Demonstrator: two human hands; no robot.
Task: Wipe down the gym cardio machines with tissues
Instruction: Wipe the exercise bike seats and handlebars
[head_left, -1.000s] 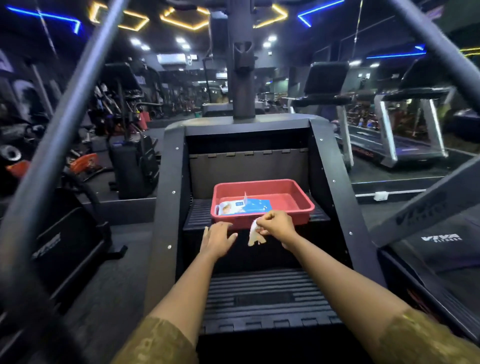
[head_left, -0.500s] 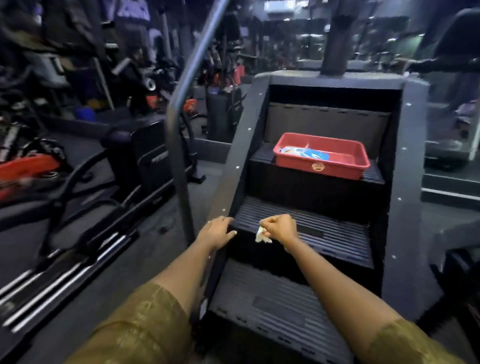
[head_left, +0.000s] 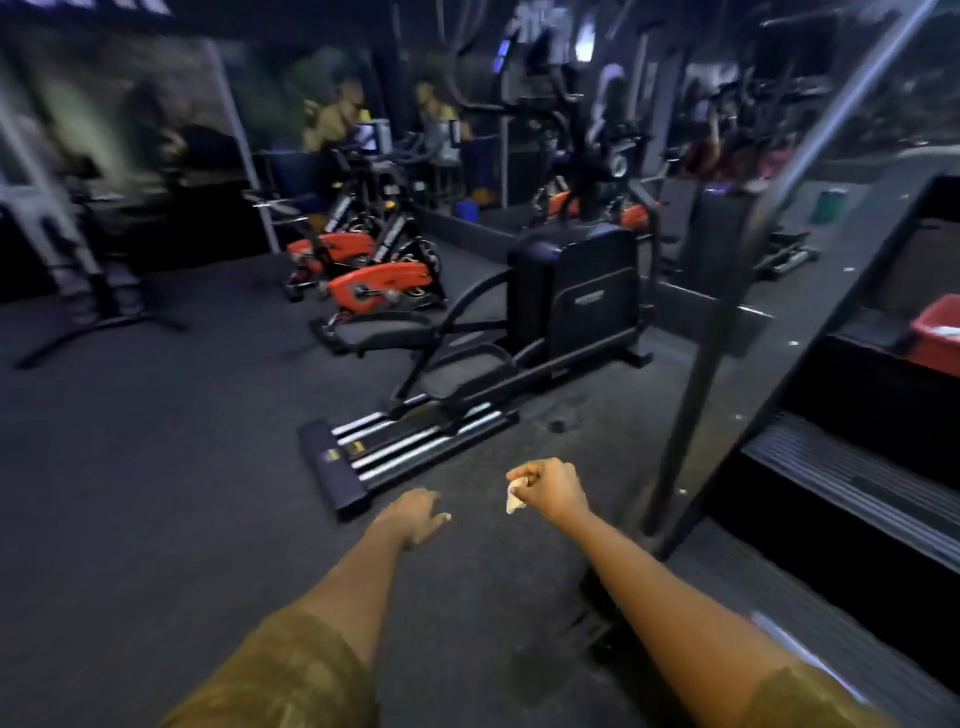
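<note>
At the far left a blurred metal stand (head_left: 78, 270) is standing on the dark floor (head_left: 156, 467). Right of it, two orange spin bikes (head_left: 384, 286) are sitting one behind the other. Behind them, a small blue tub (head_left: 466, 209) is resting by the back wall; its contents are too blurred to tell.

Next comes a black elliptical machine (head_left: 576, 296), its silver rails (head_left: 410, 452) running toward the camera.

In front of the rails, the left hand (head_left: 415, 517) is hanging in the air above the floor. Its fingers are lying loose and mostly straight, holding nothing. Just to its right and slightly higher, the right hand (head_left: 550, 491) is curling into a fist and pinching a crumpled white tissue (head_left: 514, 500), which is poking out from the left side of the fist. The tissue is touching no machine. Both forearms are reaching out from olive-gold sleeves (head_left: 291, 675).

Farther right, a grey pole (head_left: 711, 364) is rising at a slant from the floor. Behind it a green bin (head_left: 831, 206) is showing, contents hidden.

At the right edge, the ribbed black steps of a stair machine (head_left: 852, 467) are climbing upward. A red tray (head_left: 935, 338) is sitting on an upper step, cut off by the frame. Something pale is lying inside it near the rim, too blurred to identify.
</note>
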